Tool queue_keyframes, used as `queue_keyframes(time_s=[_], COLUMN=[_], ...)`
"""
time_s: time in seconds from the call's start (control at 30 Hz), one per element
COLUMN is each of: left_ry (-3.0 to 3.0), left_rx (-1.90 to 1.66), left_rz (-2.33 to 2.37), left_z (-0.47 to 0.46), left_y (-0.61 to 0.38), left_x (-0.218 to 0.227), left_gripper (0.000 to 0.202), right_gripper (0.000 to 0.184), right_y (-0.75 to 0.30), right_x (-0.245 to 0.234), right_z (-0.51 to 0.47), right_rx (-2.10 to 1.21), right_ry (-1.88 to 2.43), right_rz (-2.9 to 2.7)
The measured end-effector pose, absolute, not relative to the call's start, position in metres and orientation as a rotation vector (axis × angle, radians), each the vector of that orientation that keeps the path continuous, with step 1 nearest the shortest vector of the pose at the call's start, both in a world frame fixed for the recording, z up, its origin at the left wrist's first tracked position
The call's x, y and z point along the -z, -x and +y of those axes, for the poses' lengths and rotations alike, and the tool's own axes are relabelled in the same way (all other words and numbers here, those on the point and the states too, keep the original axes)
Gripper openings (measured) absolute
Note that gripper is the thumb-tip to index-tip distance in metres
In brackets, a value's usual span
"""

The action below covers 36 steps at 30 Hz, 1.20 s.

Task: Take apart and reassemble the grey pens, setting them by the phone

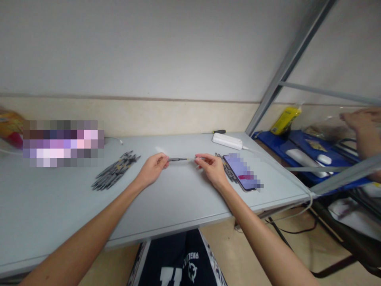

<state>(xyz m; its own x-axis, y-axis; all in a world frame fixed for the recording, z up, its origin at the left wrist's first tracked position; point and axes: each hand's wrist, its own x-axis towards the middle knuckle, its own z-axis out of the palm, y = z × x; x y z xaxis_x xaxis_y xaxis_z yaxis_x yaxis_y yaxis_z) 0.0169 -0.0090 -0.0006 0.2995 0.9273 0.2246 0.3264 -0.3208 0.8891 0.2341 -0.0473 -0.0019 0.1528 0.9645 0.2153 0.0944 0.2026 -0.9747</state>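
Above the middle of the desk, a thin dark pen [177, 159] stretches level between my two hands. My left hand [155, 167] is closed in a pinch on its dark barrel end. Thumb and fingers of my right hand [210, 167] pinch the other end, where a thin, pale length shows; whether that is a refill I cannot tell. To the left lies a heap of similar dark pens [115, 171]. Several more pens [232, 174] lie beside my right hand, partly hidden behind it, against the phone [238, 169].
A white power strip [228, 141] with a cable sits at the back right, a screwdriver [219, 131] behind it. A metal frame post [276, 89] rises at the desk's right end. Beyond it are a blue surface [268, 149], a yellow packet [285, 120] and another person's arm [367, 135].
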Motion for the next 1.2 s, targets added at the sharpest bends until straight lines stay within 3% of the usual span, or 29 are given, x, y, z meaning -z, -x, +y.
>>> queue_keyframes(time_s=[0.23, 0.37, 0.53, 0.7, 0.83, 0.97, 1.13, 1.2], left_ry=[-1.676, -1.545, -1.468, -1.452, -1.435, -1.426, -1.459, -1.45], left_rx=[-1.088, -1.15, -1.199, -1.17, -1.177, -1.187, -1.164, -1.171], left_rz=[0.999, 1.013, 1.043, 0.995, 1.006, 1.038, 1.007, 1.009], left_z=[-0.0109, -0.0104, -0.0086, -0.0101, -0.0102, -0.01, -0.011, -0.0108], left_y=[-0.0189, -0.0189, -0.0161, -0.0173, -0.0183, -0.0175, -0.0182, -0.0185], left_x=[0.0011, -0.0024, -0.0034, -0.0036, -0.0042, -0.005, -0.0056, -0.0054], left_gripper=[0.027, 0.034, 0.037, 0.037, 0.038, 0.037, 0.034, 0.034], right_gripper=[0.055, 0.033, 0.026, 0.049, 0.031, 0.028, 0.054, 0.046], right_y=[-0.2318, -0.2323, -0.2341, -0.2334, -0.2328, -0.2329, -0.2322, -0.232], right_x=[-0.0053, -0.0029, -0.001, -0.0031, -0.0031, -0.0033, -0.0043, -0.0034], right_z=[-0.0546, -0.0526, -0.0511, -0.0533, -0.0528, -0.0534, -0.0551, -0.0545], right_rx=[-0.736, -0.719, -0.723, -0.74, -0.732, -0.751, -0.749, -0.768], right_ry=[1.453, 1.284, 1.23, 1.362, 1.246, 1.232, 1.382, 1.339], right_rz=[-1.42, -1.438, -1.457, -1.489, -1.437, -1.485, -1.533, -1.51])
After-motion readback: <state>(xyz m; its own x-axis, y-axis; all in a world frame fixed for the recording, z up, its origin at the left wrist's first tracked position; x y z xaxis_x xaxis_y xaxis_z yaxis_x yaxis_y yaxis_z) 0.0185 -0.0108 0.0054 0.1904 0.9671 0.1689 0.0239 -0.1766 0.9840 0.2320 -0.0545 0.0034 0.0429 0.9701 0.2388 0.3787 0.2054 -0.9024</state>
